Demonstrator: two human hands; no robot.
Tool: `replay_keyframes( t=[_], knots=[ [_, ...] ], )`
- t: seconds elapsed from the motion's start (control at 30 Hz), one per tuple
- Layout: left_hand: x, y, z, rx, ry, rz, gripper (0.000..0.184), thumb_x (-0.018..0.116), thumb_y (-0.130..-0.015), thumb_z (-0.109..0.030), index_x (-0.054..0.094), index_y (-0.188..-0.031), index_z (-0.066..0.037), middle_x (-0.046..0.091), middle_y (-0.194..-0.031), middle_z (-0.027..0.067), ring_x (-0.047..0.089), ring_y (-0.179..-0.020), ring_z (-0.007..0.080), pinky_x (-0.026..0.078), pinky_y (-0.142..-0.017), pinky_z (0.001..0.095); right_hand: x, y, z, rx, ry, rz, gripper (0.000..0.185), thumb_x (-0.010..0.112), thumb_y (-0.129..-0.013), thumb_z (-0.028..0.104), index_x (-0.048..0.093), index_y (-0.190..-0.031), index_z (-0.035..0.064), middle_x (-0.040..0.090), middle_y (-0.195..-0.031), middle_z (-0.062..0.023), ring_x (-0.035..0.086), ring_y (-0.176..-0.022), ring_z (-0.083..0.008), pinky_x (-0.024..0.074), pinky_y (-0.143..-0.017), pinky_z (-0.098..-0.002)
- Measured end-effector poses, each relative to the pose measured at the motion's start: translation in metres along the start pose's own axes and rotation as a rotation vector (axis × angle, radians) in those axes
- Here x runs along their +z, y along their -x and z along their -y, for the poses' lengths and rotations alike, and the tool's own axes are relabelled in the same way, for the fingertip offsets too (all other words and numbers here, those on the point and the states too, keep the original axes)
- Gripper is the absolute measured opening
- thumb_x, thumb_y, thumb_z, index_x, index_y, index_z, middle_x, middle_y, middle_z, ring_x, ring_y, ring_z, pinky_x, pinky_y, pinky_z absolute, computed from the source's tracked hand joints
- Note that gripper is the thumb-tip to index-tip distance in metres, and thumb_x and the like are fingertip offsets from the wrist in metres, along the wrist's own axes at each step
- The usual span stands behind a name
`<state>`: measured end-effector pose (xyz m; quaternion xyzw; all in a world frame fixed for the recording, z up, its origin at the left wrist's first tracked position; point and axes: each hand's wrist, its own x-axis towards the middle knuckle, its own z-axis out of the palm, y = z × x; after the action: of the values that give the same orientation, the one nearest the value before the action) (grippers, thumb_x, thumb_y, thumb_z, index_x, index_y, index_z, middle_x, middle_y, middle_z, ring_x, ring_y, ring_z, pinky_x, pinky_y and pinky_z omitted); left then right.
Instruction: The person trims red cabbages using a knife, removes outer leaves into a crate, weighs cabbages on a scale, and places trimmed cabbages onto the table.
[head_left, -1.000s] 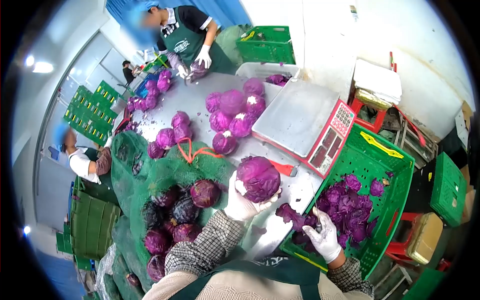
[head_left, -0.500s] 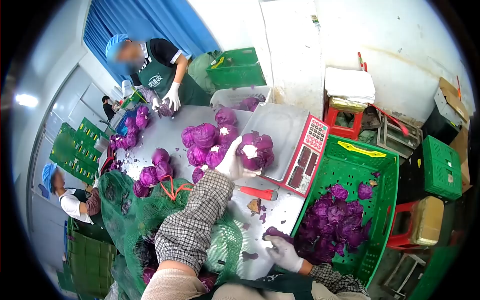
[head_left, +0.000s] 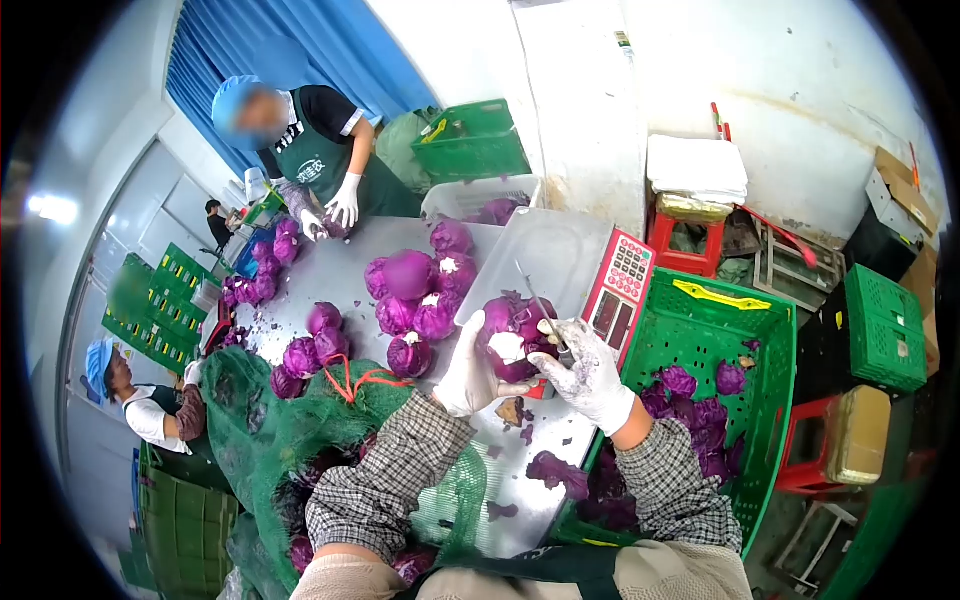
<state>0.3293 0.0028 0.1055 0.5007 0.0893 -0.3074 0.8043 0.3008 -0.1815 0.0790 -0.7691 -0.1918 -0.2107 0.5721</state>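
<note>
My gloved left hand [head_left: 466,372] grips a red cabbage [head_left: 508,345] from its left side, and the white cut stem end faces me. My gloved right hand [head_left: 588,378] is closed on a knife [head_left: 537,290] at the cabbage's right side. The thin blade points up and away, in front of the metal scale [head_left: 565,250]. Part of the knife's handle is hidden by my fingers. Several more red cabbages [head_left: 408,275] are grouped just beyond my left hand. A loose purple leaf [head_left: 556,474] lies on the table below my right hand.
A green crate [head_left: 770,400] with purple leaves stands at the right, against the table. Green netting [head_left: 270,420] with cabbages inside is at the left. Across the table [head_left: 350,260], a co-worker in white gloves [head_left: 345,200] handles a cabbage. Red stools [head_left: 685,240] stand behind the crate.
My right hand has left the loose leaf at the table's front edge and moved up to the cabbage, now with a knife in it. The left hand's cabbage has come slightly nearer.
</note>
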Motion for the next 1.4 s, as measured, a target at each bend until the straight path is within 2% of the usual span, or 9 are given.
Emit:
replay_keyframes(
  t=[0.13, 0.27, 0.43, 0.6, 0.8, 0.87, 1.07, 1.23, 1.4],
  knots=[
    [-0.002, 0.0, 0.004, 0.031, -0.053, -0.112, 0.086, 0.049, -0.08, -0.07, 0.028, -0.145, -0.018, 0.043, -0.141, 0.0087, 0.044, -0.127, 0.0349, 0.029, -0.098, 0.0681, -0.003, 0.003, 0.006, -0.078, 0.11, 0.007, 0.029, 0.072, -0.077, 0.011, 0.061, -0.103, 0.0036, 0.06, -0.084, -0.0128, 0.061, -0.074, -0.0286, 0.051, -0.065, -0.0339],
    [-0.008, -0.004, 0.007, 0.173, -0.241, -0.027, 0.08, 0.05, -0.08, -0.069, 0.039, -0.14, -0.016, 0.051, -0.133, 0.0076, 0.05, -0.122, 0.0289, 0.044, -0.09, 0.0621, -0.009, -0.003, -0.012, -0.227, 0.164, -0.218, 0.014, 0.064, -0.082, 0.003, 0.06, -0.095, 0.0048, 0.06, -0.082, -0.0093, 0.061, -0.063, -0.0214, 0.0497, -0.057, -0.0302],
    [-0.02, -0.003, 0.003, -0.037, 0.065, 0.061, 0.083, 0.052, -0.079, -0.07, 0.038, -0.141, -0.017, 0.047, -0.138, 0.0133, 0.049, -0.121, 0.0382, 0.048, -0.091, 0.0556, -0.054, 0.008, 0.008, 0.411, -0.494, -0.164, 0.009, 0.054, -0.093, 0.009, 0.06, -0.096, 0.003, 0.055, -0.07, 0.0013, 0.05, -0.052, -0.0031, 0.0419, -0.048, -0.0196],
    [-0.031, -0.057, -0.016, -0.003, -0.065, -0.169, 0.094, 0.054, -0.075, -0.074, 0.031, -0.144, -0.015, 0.045, -0.138, 0.017, 0.049, -0.117, 0.043, 0.043, -0.094, 0.0598, 0.007, 0.109, -0.029, 0.697, -0.749, 0.082, 0.01, 0.059, -0.09, 0.012, 0.061, -0.095, 0.0031, 0.058, -0.075, -0.0005, 0.056, -0.064, -0.0092, 0.0458, -0.058, -0.0231],
    [-0.014, -0.069, -0.064, -0.238, -0.599, -0.508, 0.096, 0.045, -0.078, -0.076, 0.04, -0.139, -0.002, 0.057, -0.122, 0.0267, 0.049, -0.121, 0.0403, 0.035, -0.104, 0.0496, 0.066, 0.21, -0.049, 0.401, -0.25, 0.186, 0.012, 0.062, -0.086, 0.009, 0.061, -0.095, 0.0005, 0.061, -0.091, -0.0126, 0.061, -0.091, -0.0253, 0.0481, -0.082, -0.0333],
    [-0.074, -0.102, -0.072, -0.009, -1.206, -0.567, 0.084, 0.04, -0.087, -0.068, 0.058, -0.119, 0.008, 0.063, -0.112, 0.0253, 0.059, -0.111, 0.03, 0.042, -0.095, 0.0384, 0.034, 0.227, -0.066, 0.187, 0.096, 0.219, 0.013, 0.061, -0.086, 0.002, 0.059, -0.099, 0.0016, 0.061, -0.1, -0.0081, 0.06, -0.1, -0.0198, 0.0467, -0.089, -0.0294],
    [-0.078, -0.08, -0.076, 0.265, -0.943, -0.465, 0.072, 0.05, -0.088, -0.063, 0.052, -0.12, 0.001, 0.062, -0.098, 0.015, 0.063, -0.083, 0.0256, 0.052, -0.069, 0.0349, -0.052, 0.224, -0.078, 0.547, -0.014, -0.208, 0.026, 0.061, -0.088, 0.006, 0.057, -0.112, -0.0006, 0.054, -0.119, -0.0112, 0.054, -0.112, -0.0196, 0.0434, -0.096, -0.0297],
    [-0.076, -0.064, -0.1, 0.386, -0.87, -0.464, 0.06, 0.056, -0.09, -0.053, 0.053, -0.121, -0.002, 0.059, -0.105, 0.0079, 0.055, -0.085, 0.0163, 0.046, -0.077, 0.0306, -0.036, 0.202, -0.011, 0.8, -0.535, -0.174, 0.028, 0.056, -0.095, 0.013, 0.052, -0.119, 0.0012, 0.063, -0.101, -0.0021, 0.049, -0.059, -0.0012, 0.0426, -0.046, -0.016],
    [-0.06, -0.028, -0.111, 0.486, -0.89, -0.412, 0.079, 0.068, -0.084, -0.045, 0.036, -0.138, 0.003, 0.051, -0.13, 0.0195, 0.052, -0.117, 0.0233, 0.048, -0.085, 0.0317, 0.022, 0.255, 0.014, 0.921, -0.929, 0.205, 0.03, 0.053, -0.094, 0.009, 0.051, -0.123, -0.0007, 0.065, -0.097, -0.0042, 0.057, -0.065, -0.0052, 0.0472, -0.058, -0.0181]
  ],
)
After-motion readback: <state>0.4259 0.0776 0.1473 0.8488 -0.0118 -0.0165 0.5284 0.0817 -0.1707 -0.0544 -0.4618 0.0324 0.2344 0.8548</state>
